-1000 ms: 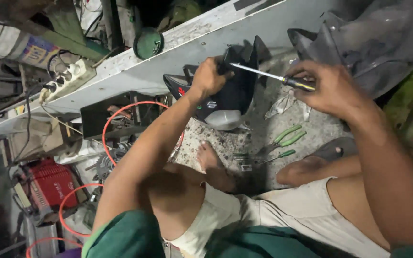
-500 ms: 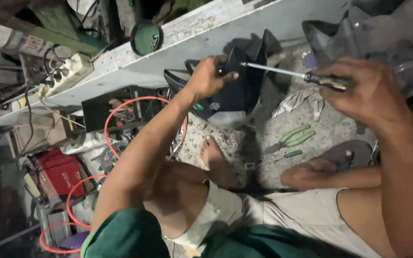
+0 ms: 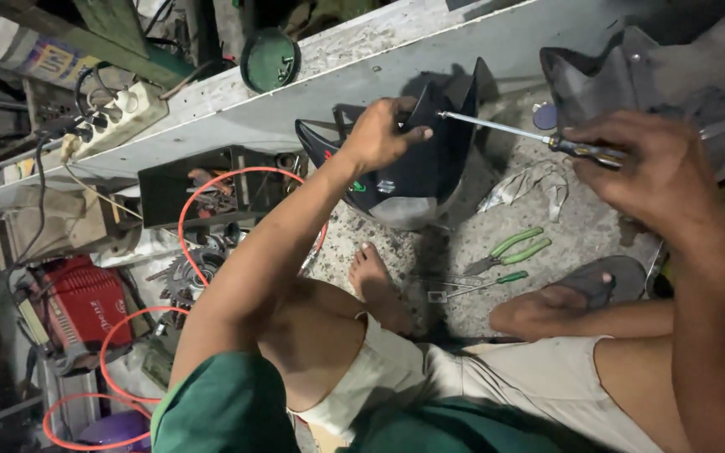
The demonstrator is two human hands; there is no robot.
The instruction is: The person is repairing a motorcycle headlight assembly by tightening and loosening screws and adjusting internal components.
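We grip the upper edge of a black plastic fairing panel (image 3: 413,172) with our left hand (image 3: 379,134), fingers curled over its rim and the thumb stretched toward the pointed fin at its top. Our right hand (image 3: 652,172) is clenched around the handle of a long screwdriver (image 3: 530,137), whose steel shaft runs leftward so that the tip meets the panel just beside our left thumb. The panel stands upright on the speckled concrete floor (image 3: 581,226), leaning toward a pale grey painted beam (image 3: 312,101) that crosses the scene diagonally.

On the floor below the screwdriver lies a crumpled clear plastic wrapper (image 3: 530,184). Nearer to us rest green-handled pliers (image 3: 513,250), and just beside them a smaller green-handled tool (image 3: 476,285). Our left bare foot (image 3: 379,289) sits by the base of the panel, while our right foot wears a dark sandal (image 3: 606,281). A second grey fairing piece (image 3: 656,71) rests behind our right hand.

Farther left, a white power strip (image 3: 119,117) lies on the beam's edge, and a round green lid (image 3: 270,59) sits above it. An orange hose (image 3: 203,201) loops over a dark tool tray (image 3: 203,189), with a red machine (image 3: 81,306) well apart at the far left
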